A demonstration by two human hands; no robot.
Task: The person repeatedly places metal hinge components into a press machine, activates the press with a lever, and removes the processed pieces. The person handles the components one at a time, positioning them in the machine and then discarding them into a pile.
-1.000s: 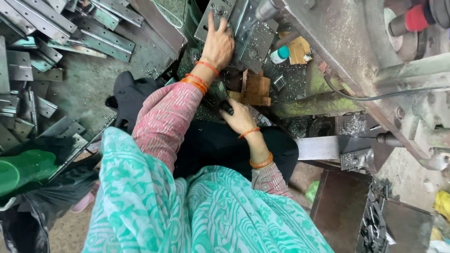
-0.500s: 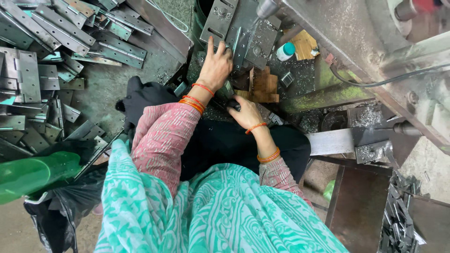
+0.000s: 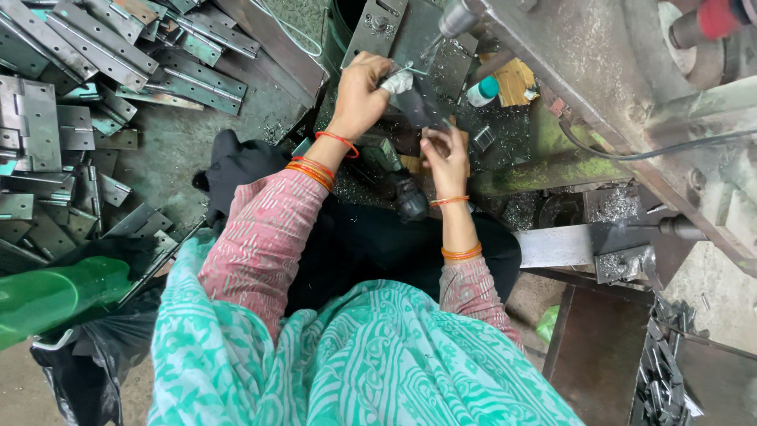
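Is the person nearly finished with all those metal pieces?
Hard to say. A big pile of metal hinge plates lies to the left, untouched or finished, I cannot tell. In hand now: the left hand grips a small pale piece at the machine, while the right hand steadies something dark beside it. Metal shavings show earlier cutting.

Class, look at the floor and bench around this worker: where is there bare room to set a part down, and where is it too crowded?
One bare patch: the grey floor between the pile of metal hinge plates and the black cloth. The rusty brown sheet at lower right also shows bare surface. It is crowded around the left hand and right hand at the machine bed.
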